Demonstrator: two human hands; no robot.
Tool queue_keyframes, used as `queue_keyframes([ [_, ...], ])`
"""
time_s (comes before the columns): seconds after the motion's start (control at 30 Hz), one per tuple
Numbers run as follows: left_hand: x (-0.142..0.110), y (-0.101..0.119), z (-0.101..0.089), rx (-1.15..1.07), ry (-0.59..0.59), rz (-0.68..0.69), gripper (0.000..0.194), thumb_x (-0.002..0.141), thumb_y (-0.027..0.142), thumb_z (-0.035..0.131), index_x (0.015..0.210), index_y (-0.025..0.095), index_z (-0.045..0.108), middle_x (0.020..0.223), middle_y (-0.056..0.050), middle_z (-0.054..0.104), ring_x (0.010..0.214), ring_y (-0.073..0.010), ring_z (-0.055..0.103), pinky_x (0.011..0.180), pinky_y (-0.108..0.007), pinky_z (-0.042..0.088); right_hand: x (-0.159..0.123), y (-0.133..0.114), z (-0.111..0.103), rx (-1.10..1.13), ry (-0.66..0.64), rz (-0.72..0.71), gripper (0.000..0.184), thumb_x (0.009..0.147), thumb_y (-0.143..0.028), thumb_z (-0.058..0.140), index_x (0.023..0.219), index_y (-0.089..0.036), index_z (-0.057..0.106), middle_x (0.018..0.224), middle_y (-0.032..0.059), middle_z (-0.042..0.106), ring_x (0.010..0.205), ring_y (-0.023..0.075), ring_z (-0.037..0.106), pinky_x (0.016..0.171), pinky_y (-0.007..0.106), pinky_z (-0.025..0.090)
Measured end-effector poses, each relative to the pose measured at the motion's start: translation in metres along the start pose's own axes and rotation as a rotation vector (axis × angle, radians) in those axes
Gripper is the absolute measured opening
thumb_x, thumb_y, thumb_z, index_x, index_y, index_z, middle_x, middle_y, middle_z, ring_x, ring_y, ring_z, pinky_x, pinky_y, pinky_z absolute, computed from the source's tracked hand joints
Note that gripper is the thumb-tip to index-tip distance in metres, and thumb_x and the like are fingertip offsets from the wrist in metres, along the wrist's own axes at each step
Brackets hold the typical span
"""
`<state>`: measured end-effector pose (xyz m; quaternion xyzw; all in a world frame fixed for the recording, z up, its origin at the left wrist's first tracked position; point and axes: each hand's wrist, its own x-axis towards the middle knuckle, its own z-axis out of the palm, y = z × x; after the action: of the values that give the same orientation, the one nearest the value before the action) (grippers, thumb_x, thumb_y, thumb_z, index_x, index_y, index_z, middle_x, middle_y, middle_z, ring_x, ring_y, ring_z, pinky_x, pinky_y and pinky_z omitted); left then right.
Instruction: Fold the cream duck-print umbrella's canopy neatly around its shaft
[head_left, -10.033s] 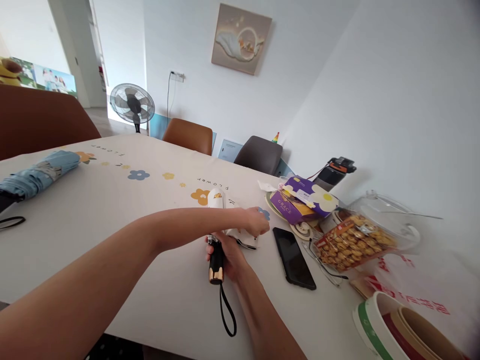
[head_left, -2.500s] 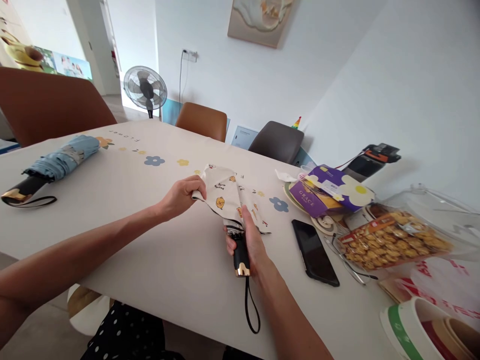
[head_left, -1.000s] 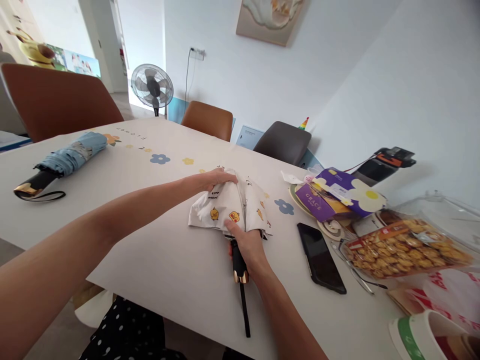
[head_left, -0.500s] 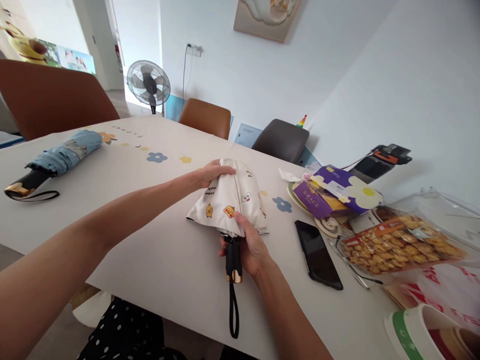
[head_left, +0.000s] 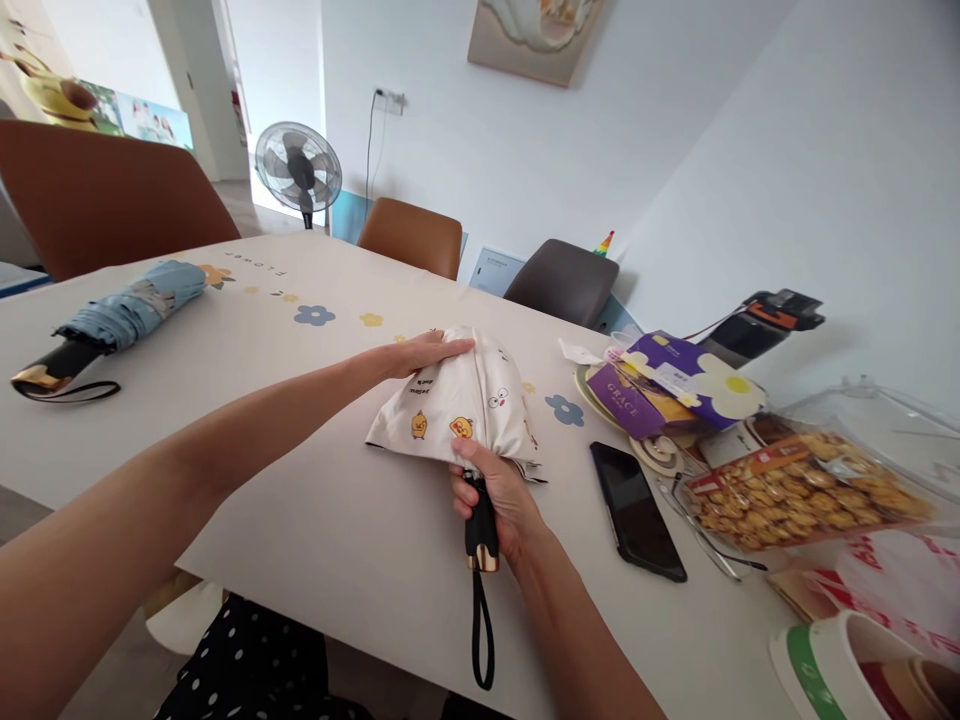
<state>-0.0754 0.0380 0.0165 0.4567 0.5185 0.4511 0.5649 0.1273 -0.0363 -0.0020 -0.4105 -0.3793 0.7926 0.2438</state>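
A white folding umbrella (head_left: 442, 400) with yellow duck prints lies in front of me, collapsed, its canopy loose and flared toward the handle. My right hand (head_left: 499, 492) is wrapped round the top of its black handle, the thumb pressing on the canopy's lower edge. A gold-coloured end cap and a black wrist strap (head_left: 484, 640) point toward me. My left hand (head_left: 439, 350) grips the canopy near its far end; some of those fingers are hidden behind the cloth. Over on the left lies a blue folding umbrella (head_left: 142, 305), rolled up, with a black and gold handle.
Right of the white umbrella a black phone (head_left: 637, 510) lies on the table (head_left: 330, 520). Beyond it are glasses (head_left: 709, 535), a purple box (head_left: 630, 400), a snack pack (head_left: 810, 490) and a white-green roll (head_left: 814, 665). Chairs and a fan (head_left: 298, 168) stand behind the table.
The umbrella's handle has swung slightly to the right, with my right hand closing further round its top. The canopy's lower edge has spread a little. My left hand stays near the far end.
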Motion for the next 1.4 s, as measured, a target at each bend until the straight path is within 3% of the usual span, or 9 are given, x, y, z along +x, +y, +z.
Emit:
queue_keyframes([
  [0.27,-0.021,-0.001,-0.039,-0.077,-0.118,-0.112,0.042,0.054,0.027,0.078,0.091,0.015,0.064,0.097,-0.011,0.067,0.089,-0.0229,0.063,0.077,-0.032,0.051,0.003,-0.003,-0.007,-0.013,0.008,-0.051,0.026,0.066,-0.033,0.069,0.073,-0.016,0.052,0.058,-0.0049,0.047,0.036,0.0027,0.033,0.030,0.017,0.032],
  [0.47,-0.031,-0.018,-0.044,-0.152,0.024,-0.095,0.043,0.052,0.019,0.077,0.090,0.016,0.058,0.088,-0.008,0.067,0.079,-0.0221,0.064,0.073,-0.036,0.052,0.009,-0.001,-0.008,-0.016,0.045,-0.037,0.033,0.065,-0.041,0.070,0.078,-0.016,0.054,0.058,-0.0034,0.049,0.037,0.0039,0.036,0.031,0.017,0.034],
  [0.63,-0.027,-0.030,-0.030,0.306,0.314,-0.094,0.047,0.057,0.022,0.069,0.100,0.015,0.052,0.099,-0.010,0.061,0.089,-0.0245,0.060,0.072,-0.034,0.049,0.011,-0.001,-0.008,-0.030,0.078,-0.003,0.040,0.069,-0.055,0.062,0.075,-0.016,0.052,0.056,-0.0025,0.048,0.036,0.0048,0.037,0.030,0.018,0.034],
  [0.73,-0.033,-0.031,-0.015,0.545,0.565,0.072,0.046,0.062,0.020,0.061,0.106,0.017,0.049,0.114,-0.011,0.052,0.109,-0.0264,0.048,0.086,-0.038,0.042,0.012,0.000,-0.009,-0.044,0.106,-0.064,0.040,0.068,-0.054,0.063,0.078,-0.017,0.053,0.057,-0.0022,0.049,0.038,0.0058,0.039,0.031,0.019,0.036],
  [0.83,-0.048,-0.033,0.011,0.701,0.629,0.430,0.021,0.075,0.018,0.047,0.095,0.019,0.052,0.105,-0.006,0.055,0.104,-0.0194,0.049,0.088,-0.034,0.040,0.011,0.001,-0.008,-0.057,0.135,-0.105,0.041,0.068,-0.055,0.063,0.081,-0.018,0.053,0.057,-0.0019,0.050,0.039,0.0065,0.040,0.032,0.019,0.038],
  [0.93,-0.064,-0.038,0.045,0.640,0.429,0.492,0.021,0.082,0.026,0.041,0.099,0.020,0.051,0.109,-0.007,0.054,0.094,-0.0166,0.054,0.082,-0.031,0.043,0.009,0.002,-0.007,-0.114,0.163,-0.135,0.044,0.068,-0.057,0.062,0.084,-0.017,0.055,0.055,-0.0017,0.050,0.039,0.0074,0.041,0.033,0.021,0.040],
  [1.07,-0.067,-0.035,0.078,0.490,0.381,0.372,0.046,0.082,0.037,0.045,0.122,0.018,0.037,0.132,-0.013,0.039,0.114,-0.0237,0.043,0.093,-0.038,0.037,0.003,0.001,-0.002,-0.201,0.149,-0.151,0.046,0.069,-0.060,0.059,0.083,-0.016,0.054,0.047,-0.0036,0.045,0.036,0.0094,0.041,0.032,0.022,0.041],
  [1.27,-0.041,-0.015,0.078,0.028,0.473,0.237,0.054,0.074,0.042,0.057,0.119,0.020,0.038,0.124,-0.011,0.048,0.113,-0.0249,0.045,0.092,-0.037,0.039,-0.001,0.001,0.000,-0.217,0.084,-0.162,0.041,0.069,-0.057,0.059,0.070,-0.016,0.051,0.048,-0.0031,0.047,0.034,0.0087,0.041,0.030,0.022,0.038],
  [1.4,-0.032,-0.010,0.071,-0.413,0.256,0.081,0.050,0.068,0.046,0.064,0.106,0.017,0.050,0.107,-0.012,0.060,0.095,-0.0245,0.058,0.078,-0.034,0.049,-0.002,0.001,-0.003,-0.198,0.009,-0.092,0.047,0.073,-0.060,0.052,0.059,-0.015,0.050,0.039,-0.0039,0.041,0.031,0.0072,0.037,0.030,0.020,0.036],
])
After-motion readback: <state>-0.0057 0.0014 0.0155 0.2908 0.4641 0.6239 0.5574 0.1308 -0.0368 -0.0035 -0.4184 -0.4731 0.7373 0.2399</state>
